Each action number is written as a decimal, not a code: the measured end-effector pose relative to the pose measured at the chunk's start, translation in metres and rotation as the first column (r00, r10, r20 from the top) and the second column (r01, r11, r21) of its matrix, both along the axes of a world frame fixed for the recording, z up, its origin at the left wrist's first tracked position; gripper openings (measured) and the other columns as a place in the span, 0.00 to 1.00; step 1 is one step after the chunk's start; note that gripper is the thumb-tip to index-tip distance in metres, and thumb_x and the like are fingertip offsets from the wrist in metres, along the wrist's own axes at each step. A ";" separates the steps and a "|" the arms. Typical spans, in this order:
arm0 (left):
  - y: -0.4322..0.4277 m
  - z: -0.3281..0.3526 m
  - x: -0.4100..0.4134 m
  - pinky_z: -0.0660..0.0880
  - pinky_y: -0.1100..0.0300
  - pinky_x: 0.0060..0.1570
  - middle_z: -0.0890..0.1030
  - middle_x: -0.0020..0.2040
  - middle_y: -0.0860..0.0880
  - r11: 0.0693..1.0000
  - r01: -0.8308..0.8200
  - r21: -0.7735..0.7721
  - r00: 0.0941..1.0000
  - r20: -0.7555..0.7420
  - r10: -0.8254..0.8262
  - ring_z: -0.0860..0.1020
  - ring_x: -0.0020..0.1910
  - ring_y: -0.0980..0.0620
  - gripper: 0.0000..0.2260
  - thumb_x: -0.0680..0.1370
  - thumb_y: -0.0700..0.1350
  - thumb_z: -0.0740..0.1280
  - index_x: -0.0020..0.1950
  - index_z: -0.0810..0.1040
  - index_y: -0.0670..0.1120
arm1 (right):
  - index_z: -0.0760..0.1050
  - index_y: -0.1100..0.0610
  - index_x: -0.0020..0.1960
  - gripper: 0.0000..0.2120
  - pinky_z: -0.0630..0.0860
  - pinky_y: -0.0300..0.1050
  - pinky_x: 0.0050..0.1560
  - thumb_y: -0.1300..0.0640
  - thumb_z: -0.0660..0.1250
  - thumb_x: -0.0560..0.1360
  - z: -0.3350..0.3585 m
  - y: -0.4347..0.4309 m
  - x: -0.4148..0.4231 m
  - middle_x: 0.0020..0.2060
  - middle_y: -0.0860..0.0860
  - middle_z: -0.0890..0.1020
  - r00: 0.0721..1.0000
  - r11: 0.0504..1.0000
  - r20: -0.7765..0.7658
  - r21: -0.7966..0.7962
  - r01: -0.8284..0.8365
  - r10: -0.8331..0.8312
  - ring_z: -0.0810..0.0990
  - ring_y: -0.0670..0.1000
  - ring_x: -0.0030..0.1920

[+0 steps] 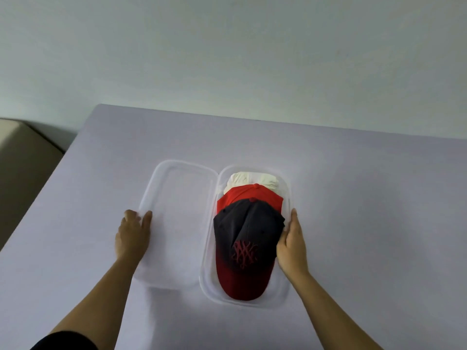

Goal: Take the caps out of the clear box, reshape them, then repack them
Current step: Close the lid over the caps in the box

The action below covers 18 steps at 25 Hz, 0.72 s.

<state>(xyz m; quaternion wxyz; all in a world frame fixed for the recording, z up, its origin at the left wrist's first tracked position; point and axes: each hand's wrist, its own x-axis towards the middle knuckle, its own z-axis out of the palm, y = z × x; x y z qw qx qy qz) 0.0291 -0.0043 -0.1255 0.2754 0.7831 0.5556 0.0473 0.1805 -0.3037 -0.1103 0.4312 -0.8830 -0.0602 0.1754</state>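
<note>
- On the desk, right between the two sets of fingers, sits the clear box, opened up with its lid flipped out flat to the left side.
- Left hand lies on the outer edge of the lid, fingers spread loose and flat on the plastic, not gripping anything.
- Right hand is pressed against the right side of the box, just past the rim. Fingers there are stretched out straight and look like they're touching the side of the top cap, but honestly can't tell if they're pinching it or just resting.
- All three caps are stacked inside the box, overlapping like shingles:
- dark cap with a red brim and a red stitched logo is on top, nearest the wrists, brim pointing back toward the person
- red cap peeks out behind it, just past the right fingertips
- white cap is at the far end of the box, well beyond both sets of fingers
- Black sleeve shows at the bottom on the left arm.
- Desk has a plain pale purple cover, with a light wall behind it.
</note>
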 end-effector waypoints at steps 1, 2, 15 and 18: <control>0.002 0.007 -0.003 0.70 0.45 0.52 0.79 0.56 0.37 0.999 0.022 0.026 0.999 0.047 -0.023 0.76 0.54 0.34 0.19 0.80 0.53 0.59 0.61 0.68 0.38 | 0.48 0.55 0.76 0.25 0.55 0.37 0.65 0.57 0.51 0.81 0.000 0.000 0.000 0.76 0.52 0.56 1.000 1.000 -0.011 0.015 0.004 -0.003 0.57 0.53 0.74; 0.006 0.014 -0.004 0.69 0.45 0.54 0.80 0.56 0.37 0.998 0.030 0.054 0.996 0.082 -0.035 0.76 0.55 0.34 0.19 0.80 0.52 0.59 0.64 0.67 0.39 | 0.47 0.54 0.76 0.25 0.55 0.37 0.65 0.56 0.51 0.82 0.002 0.000 0.000 0.76 0.52 0.56 0.999 0.999 -0.031 0.034 0.010 -0.009 0.57 0.52 0.74; -0.088 0.090 0.048 0.81 0.54 0.41 0.82 0.43 0.45 0.931 0.113 -0.348 0.935 0.353 0.019 0.81 0.36 0.44 0.15 0.79 0.51 0.61 0.58 0.75 0.43 | 0.52 0.47 0.75 0.37 0.60 0.53 0.72 0.30 0.42 0.72 0.032 -0.016 0.012 0.71 0.45 0.63 0.896 0.886 -0.444 0.415 0.209 -0.003 0.62 0.50 0.71; -0.133 0.082 0.055 0.74 0.49 0.55 0.81 0.53 0.40 0.968 0.199 -0.155 0.974 0.138 -0.178 0.79 0.50 0.38 0.20 0.80 0.55 0.55 0.64 0.72 0.43 | 0.56 0.43 0.73 0.33 0.63 0.55 0.68 0.31 0.45 0.72 0.045 -0.022 0.014 0.69 0.43 0.66 0.877 0.868 -0.479 0.453 0.204 0.044 0.66 0.50 0.69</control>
